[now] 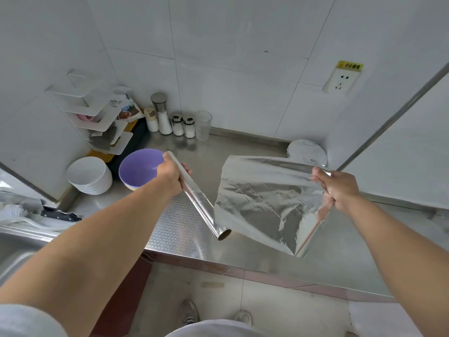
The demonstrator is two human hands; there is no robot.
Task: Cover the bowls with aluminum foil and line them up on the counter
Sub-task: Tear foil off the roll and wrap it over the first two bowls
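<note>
Both arms are extended forward over the steel counter [243, 249]. The left hand [171, 175] is wrapped around the upper part of the foil roll [201, 203], fingers curled over it, the thumb tip showing at the top; the roll slants down and to the right, its open cardboard end nearest the counter edge. The right hand [337, 188] is raised at similar height, its fingers pinching the right edge of a loose foil sheet [264, 200]. The sheet hangs in the air between the two hands, creased, and appears separate from the roll, though its lower left corner lies just beside the roll's end and I cannot tell whether they touch. Behind the left hand sits a purple bowl [139, 167], uppermost of a short stack, its inside showing nothing; the hand hides part of its rim. To its left stands a stack of white bowls [88, 175], the top one likewise showing no contents. At the back right of the counter, near the wall, a bowl covered in foil [307, 152] stands well apart from the uncovered ones. Along the back wall are several shakers [165, 117] holding white granules and a clear glass [203, 125]. A white corner shelf [97, 120] stands at the left, and a sink [19, 249] lies at the lower left.
</note>
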